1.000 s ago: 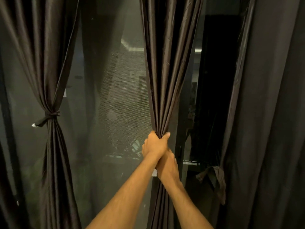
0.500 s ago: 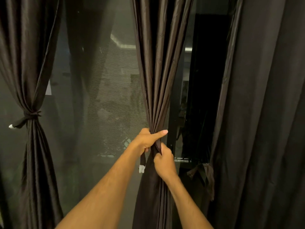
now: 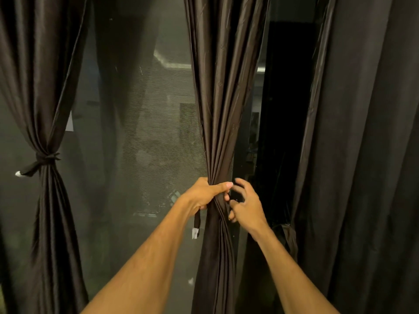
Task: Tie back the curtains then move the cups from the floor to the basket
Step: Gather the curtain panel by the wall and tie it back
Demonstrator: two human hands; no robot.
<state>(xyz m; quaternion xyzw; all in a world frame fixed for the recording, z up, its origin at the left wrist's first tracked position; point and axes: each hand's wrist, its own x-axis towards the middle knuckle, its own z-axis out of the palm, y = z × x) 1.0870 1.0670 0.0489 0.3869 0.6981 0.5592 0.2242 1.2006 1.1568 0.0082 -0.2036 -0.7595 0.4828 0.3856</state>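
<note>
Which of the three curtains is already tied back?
The left curtain, cinched by a knotted tie. The middle curtain is only gripped by the left hand, and the right curtain hangs loose.

Three dark curtains: left curtain (image 3: 43,87), middle curtain (image 3: 222,87), right curtain (image 3: 362,132). Two hands: left hand (image 3: 204,193), right hand (image 3: 248,206). Two straps plainly seen: tied strap (image 3: 45,158), hanging strap (image 3: 196,223).

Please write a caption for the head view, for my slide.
Left hand grips the gathered middle curtain; right hand curls beside it, tie strap dangling.
</note>
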